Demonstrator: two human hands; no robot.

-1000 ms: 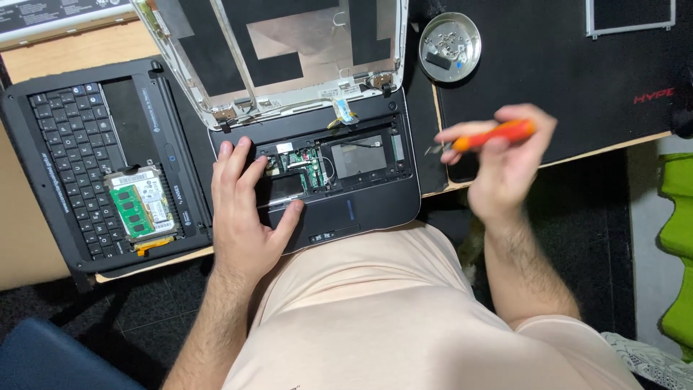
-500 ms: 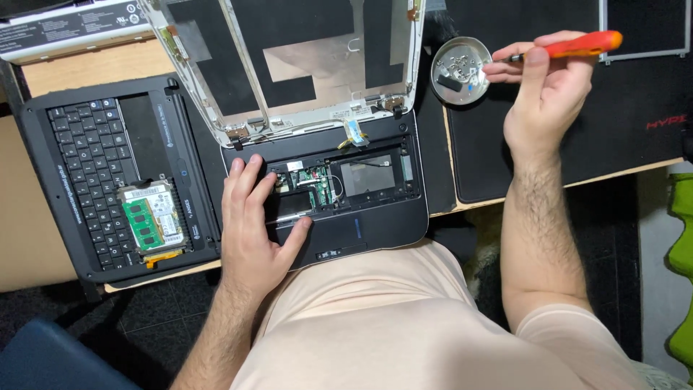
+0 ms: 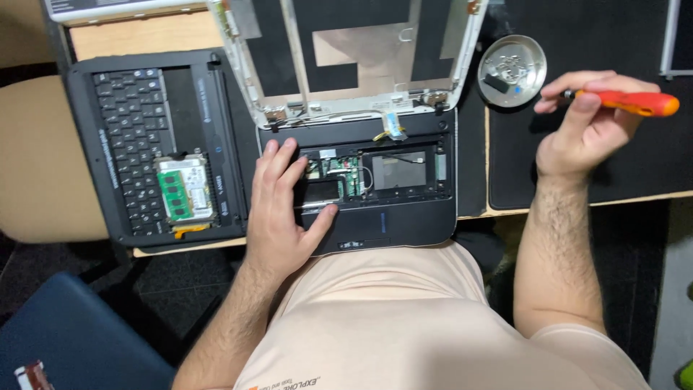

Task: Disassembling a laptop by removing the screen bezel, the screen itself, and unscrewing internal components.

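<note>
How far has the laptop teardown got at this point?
Done: the keyboard panel is off and lies beside the laptop base, with a drive and memory module resting on it; the lid is stripped to its shell; screws sit in the metal dish. In hand: the left hand presses the base while the right hand holds an orange screwdriver near the dish. Left: the circuit board remains inside.

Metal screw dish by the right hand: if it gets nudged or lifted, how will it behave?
The metal dish looks shallow and thin, so probably light and easy to slide on the black mat. Its wide round base should resist tipping. The loose screws inside would likely rattle or spill if it is lifted tilted. The right hand holds an orange screwdriver close by.
</note>
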